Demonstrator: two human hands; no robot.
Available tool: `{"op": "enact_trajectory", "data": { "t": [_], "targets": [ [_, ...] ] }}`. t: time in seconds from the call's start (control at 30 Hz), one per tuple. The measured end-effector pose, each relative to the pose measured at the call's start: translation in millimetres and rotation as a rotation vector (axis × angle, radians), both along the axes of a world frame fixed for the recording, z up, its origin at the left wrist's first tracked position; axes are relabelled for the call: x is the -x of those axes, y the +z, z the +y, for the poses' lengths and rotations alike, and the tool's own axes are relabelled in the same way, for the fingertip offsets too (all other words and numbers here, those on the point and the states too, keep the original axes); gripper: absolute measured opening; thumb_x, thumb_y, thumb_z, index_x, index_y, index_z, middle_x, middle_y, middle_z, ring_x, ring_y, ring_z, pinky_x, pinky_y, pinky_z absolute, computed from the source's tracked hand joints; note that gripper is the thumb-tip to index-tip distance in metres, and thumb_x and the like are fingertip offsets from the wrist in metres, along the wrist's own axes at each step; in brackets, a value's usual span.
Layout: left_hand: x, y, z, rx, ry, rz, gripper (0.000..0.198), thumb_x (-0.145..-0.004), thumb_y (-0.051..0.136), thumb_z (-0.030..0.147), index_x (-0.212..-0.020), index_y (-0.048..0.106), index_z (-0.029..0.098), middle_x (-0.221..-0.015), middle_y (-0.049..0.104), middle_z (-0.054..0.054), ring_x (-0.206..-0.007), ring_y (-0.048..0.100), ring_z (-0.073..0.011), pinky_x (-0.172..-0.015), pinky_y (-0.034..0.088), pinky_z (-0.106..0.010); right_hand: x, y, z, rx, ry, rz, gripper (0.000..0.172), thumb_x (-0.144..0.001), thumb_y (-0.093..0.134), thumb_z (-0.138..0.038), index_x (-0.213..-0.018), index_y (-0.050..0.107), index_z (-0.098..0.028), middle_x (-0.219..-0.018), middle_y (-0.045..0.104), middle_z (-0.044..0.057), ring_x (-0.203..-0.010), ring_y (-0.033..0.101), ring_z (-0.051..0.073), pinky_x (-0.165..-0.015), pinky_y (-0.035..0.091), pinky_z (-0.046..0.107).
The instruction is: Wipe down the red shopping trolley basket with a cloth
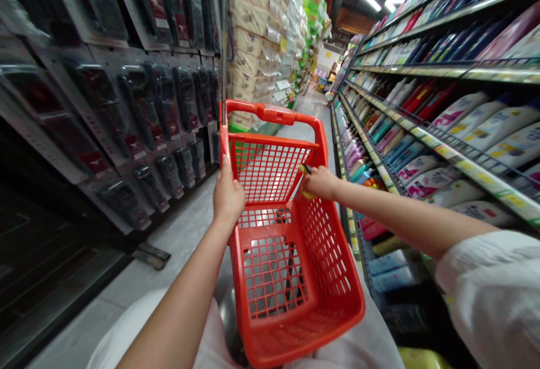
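A red plastic shopping cart with grid walls stands right in front of me, its handle bar at the far end. On the cart's left rim rests my left hand, its fingers curled over the edge and partly hidden. Over the right side of the basket, near the fold-down grid flap, my right hand is closed around a small yellow and black item. Most of that item is covered by the fingers, so its kind is unclear. No goods show on the basket floor.
Packaged goods hang on a rack at left. Stacked cream-coloured packs stand beyond it. Shelves at right hold rows of bottles. The grey floor runs between them. A metal rack foot juts out at left.
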State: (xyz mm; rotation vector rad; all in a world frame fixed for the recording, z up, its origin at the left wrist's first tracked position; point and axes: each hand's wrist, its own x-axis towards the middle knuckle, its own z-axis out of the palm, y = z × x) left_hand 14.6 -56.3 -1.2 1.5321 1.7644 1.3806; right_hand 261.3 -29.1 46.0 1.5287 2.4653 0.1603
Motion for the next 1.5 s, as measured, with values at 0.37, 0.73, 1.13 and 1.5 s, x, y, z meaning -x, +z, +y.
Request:
{"op": "enact_trajectory", "data": {
  "t": [0.37, 0.73, 1.13, 1.5],
  "targets": [
    [-1.3, -13.4, 9.0, -0.096, 0.003, -0.014, 0.074, -0.076, 0.043, 0.003, -0.149, 0.032, 0.012, -0.146, 0.048, -0.013, -0.135, 0.043, -0.0255, -0.116, 0.030, -0.042, 12.1, -55.5, -81.4, 0.334, 0.264, -0.416, 0.010, -0.063, 0.077, -0.016, -0.071, 0.071, -0.018, -0.080, 0.072, 0.010, -0.080, 0.065, 0.028, -0.073, 0.041, 0.041],
    [9.3, -7.1, 9.4, -0.023, -0.029, 0.145, 0.072, -0.081, 0.042, 0.009, -0.151, 0.025, 0.009, -0.145, 0.048, -0.018, -0.132, 0.048, -0.0294, -0.111, 0.036, -0.045, -45.8, -8.9, -53.1, 0.072, 0.479, -0.067, 0.037, -0.083, 0.060, -0.057, -0.092, 0.069, -0.021, -0.097, 0.068, 0.009, -0.086, 0.053, 0.023, -0.073, 0.031, 0.035],
    [28.2, -6.7, 42.5, -0.045, -0.027, 0.221, 0.075, -0.079, 0.045, 0.012, -0.151, 0.026, 0.009, -0.149, 0.042, -0.016, -0.135, 0.043, -0.0282, -0.114, 0.033, -0.043, -34.5, -18.4, -79.8, -0.030, 0.249, 0.248, 0.034, -0.090, 0.052, -0.051, -0.090, 0.068, -0.021, -0.104, 0.065, 0.007, -0.095, 0.047, 0.023, -0.078, 0.031, 0.036],
    [65.4, -2.6, 75.8, -0.028, -0.108, 0.254, 0.072, -0.079, 0.043, 0.016, -0.150, 0.029, 0.007, -0.154, 0.034, -0.011, -0.140, 0.034, -0.0224, -0.117, 0.026, -0.034, -28.0, -15.4, -53.8, 0.003, 0.414, 0.256, 0.026, -0.091, 0.051, -0.041, -0.093, 0.066, -0.020, -0.105, 0.065, 0.006, -0.094, 0.049, 0.022, -0.079, 0.034, 0.032]
  ]
}}
